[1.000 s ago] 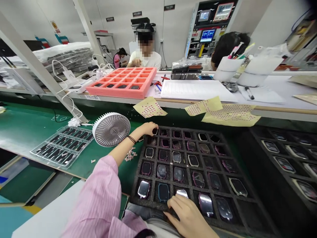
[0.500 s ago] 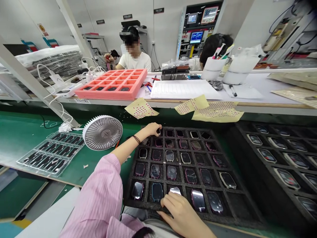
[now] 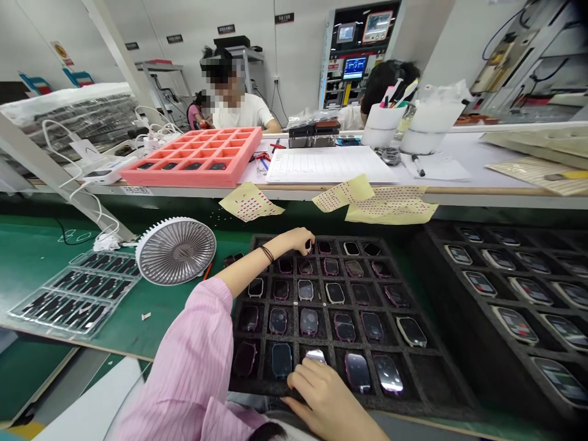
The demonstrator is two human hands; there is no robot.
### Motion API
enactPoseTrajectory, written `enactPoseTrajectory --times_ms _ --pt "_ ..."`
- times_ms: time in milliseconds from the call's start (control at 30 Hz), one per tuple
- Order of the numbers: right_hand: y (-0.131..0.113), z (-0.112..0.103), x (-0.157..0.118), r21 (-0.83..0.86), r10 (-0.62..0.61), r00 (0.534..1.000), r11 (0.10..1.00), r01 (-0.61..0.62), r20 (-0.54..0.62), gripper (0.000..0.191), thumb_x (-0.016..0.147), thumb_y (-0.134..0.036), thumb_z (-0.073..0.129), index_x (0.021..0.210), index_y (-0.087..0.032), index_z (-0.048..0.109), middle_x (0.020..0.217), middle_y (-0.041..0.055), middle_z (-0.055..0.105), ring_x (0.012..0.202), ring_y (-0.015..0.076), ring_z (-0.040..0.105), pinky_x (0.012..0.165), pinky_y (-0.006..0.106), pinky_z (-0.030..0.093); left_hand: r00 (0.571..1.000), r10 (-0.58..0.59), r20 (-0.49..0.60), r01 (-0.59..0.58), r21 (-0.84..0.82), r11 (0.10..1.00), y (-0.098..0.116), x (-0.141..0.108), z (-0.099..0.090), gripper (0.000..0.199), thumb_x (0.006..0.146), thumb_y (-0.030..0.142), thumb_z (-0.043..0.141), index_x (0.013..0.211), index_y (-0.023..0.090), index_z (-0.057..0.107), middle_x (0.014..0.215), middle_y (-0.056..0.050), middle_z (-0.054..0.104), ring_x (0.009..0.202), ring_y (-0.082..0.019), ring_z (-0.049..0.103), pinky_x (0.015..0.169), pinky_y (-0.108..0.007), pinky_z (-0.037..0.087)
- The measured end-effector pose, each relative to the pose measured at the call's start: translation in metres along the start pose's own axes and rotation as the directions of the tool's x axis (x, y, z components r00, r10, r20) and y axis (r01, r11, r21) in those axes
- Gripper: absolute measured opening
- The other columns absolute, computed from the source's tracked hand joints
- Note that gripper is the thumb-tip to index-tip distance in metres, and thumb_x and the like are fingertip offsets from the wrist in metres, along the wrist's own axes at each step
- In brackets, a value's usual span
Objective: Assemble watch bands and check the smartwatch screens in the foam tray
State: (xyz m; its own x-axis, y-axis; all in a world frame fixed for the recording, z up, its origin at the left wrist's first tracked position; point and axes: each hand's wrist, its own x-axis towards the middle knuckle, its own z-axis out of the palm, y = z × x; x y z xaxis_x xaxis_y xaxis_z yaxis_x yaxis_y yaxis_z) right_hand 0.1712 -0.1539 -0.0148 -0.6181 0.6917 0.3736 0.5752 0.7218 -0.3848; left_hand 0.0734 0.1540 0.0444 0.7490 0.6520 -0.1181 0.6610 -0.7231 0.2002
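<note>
A black foam tray lies before me, its compartments holding several smartwatch-like devices with dark screens. At its far edge, my left hand reaches in with bent fingers around a small dark device in the back row. My right hand rests at the near edge, fingers curled over a compartment where a shiny device partly shows; whether it grips that device is unclear. Beside it in the front row sit a blue-rimmed device and a purple-rimmed one.
A second black tray of devices is at right. Left are a round fan and clear plastic trays. A pink foam tray and papers occupy the raised shelf; people sit behind it.
My left hand has moved right along the back row, from one compartment to another. The view has shifted slightly. My right hand stays at the near edge.
</note>
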Motion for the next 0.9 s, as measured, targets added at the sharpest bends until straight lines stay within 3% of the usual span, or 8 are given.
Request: enactPoseTrajectory --times_ms 100,233,367,500,633,700,800,900 --pt "0.001 0.0 0.0 0.0 -0.013 1.0 1.0 0.013 0.024 0.015 0.086 -0.029 0.062 0.079 -0.02 0.053 0.071 -0.0012 0.062 0.066 0.0145 0.056 0.061 0.027 0.041 1.0 0.0 -0.01 0.0 -0.001 1.0 -0.002 -0.004 0.006 0.042 0.058 0.011 0.077 0.099 0.017 0.072 0.093 -0.005 0.075 0.085 -0.021 0.068 0.075 -0.025 0.049" --pt "0.002 -0.001 0.001 -0.006 -0.024 0.999 1.0 0.024 0.032 0.017 0.087 -0.031 0.062 0.078 -0.02 0.053 0.072 -0.0009 0.063 0.067 0.0146 0.056 0.06 0.028 0.038 0.995 -0.04 -0.096 0.038 -0.018 0.999 -0.003 -0.02 0.006 0.043 0.071 0.022 0.073 0.113 0.015 0.066 0.11 -0.009 0.071 0.098 -0.021 0.066 0.087 -0.026 0.047" --pt "0.002 -0.001 0.001 -0.019 -0.03 0.999 0.999 0.031 0.038 0.019 0.087 -0.032 0.062 0.077 -0.02 0.051 0.072 -0.0011 0.062 0.068 0.0146 0.056 0.059 0.028 0.037 0.989 -0.055 -0.137 0.053 -0.023 0.998 0.009 -0.007 -0.005 0.045 0.076 0.027 0.069 0.119 0.014 0.062 0.115 -0.009 0.069 0.103 -0.021 0.064 0.091 -0.027 0.046" --pt "0.001 -0.001 0.001 -0.037 -0.027 0.999 0.999 0.029 0.044 0.018 0.087 -0.031 0.062 0.078 -0.02 0.051 0.072 -0.0012 0.062 0.068 0.0148 0.056 0.06 0.028 0.037 0.999 -0.026 -0.035 0.026 -0.007 1.0 0.027 0.032 -0.012 0.04 0.063 0.02 0.078 0.103 0.017 0.071 0.101 -0.006 0.073 0.091 -0.022 0.067 0.08 -0.027 0.05" --pt "0.004 0.003 0.001 -0.057 -0.049 0.999 0.997 0.048 -0.011 0.021 0.084 -0.033 0.066 0.075 -0.02 0.052 0.068 -0.0019 0.061 0.066 0.0148 0.055 0.059 0.029 0.036 0.998 -0.021 0.053 0.02 0.021 1.0 0.04 0.055 -0.003 0.036 0.047 0.007 0.08 0.081 0.017 0.074 0.079 -0.004 0.074 0.074 -0.022 0.067 0.069 -0.027 0.051" --pt "0.007 0.004 0.005 -0.067 -0.07 0.997 0.996 0.067 -0.038 0.022 0.084 -0.033 0.066 0.074 -0.02 0.052 0.066 -0.002 0.061 0.065 0.0146 0.054 0.058 0.029 0.035 0.999 -0.03 0.024 0.029 0.025 0.999 0.041 0.056 0.004 0.038 0.048 0.005 0.078 0.083 0.016 0.074 0.08 -0.006 0.074 0.078 -0.024 0.067 0.071 -0.028 0.051" --pt "0.012 0.003 0.014 -0.06 -0.102 0.989 0.994 0.096 -0.104 0.021 0.088 -0.03 0.061 0.072 -0.02 0.053 0.064 -0.001 0.06 0.062 0.015 0.053 0.056 0.029 0.035 0.995 -0.053 -0.08 0.054 0.005 0.999 0.036 0.047 0.008 0.042 0.06 0.013 0.075 0.101 0.015 0.071 0.097 -0.009 0.073 0.092 -0.026 0.066 0.08 -0.031 0.051" --pt "0.023 -0.007 0.022 0.18 -0.004 0.969 0.982 0.05 -0.247 0.017 0.09 -0.034 0.058 0.08 -0.02 0.056 0.069 0.0007 0.061 0.066 0.0157 0.056 0.059 0.029 0.041 0.975 -0.087 -0.202 0.084 -0.024 0.996 0.034 0.029 0.001 0.044 0.071 0.021 0.071 0.114 0.013 0.064 0.11 -0.011 0.069 0.104 -0.026 0.062 0.091 -0.034 0.049"
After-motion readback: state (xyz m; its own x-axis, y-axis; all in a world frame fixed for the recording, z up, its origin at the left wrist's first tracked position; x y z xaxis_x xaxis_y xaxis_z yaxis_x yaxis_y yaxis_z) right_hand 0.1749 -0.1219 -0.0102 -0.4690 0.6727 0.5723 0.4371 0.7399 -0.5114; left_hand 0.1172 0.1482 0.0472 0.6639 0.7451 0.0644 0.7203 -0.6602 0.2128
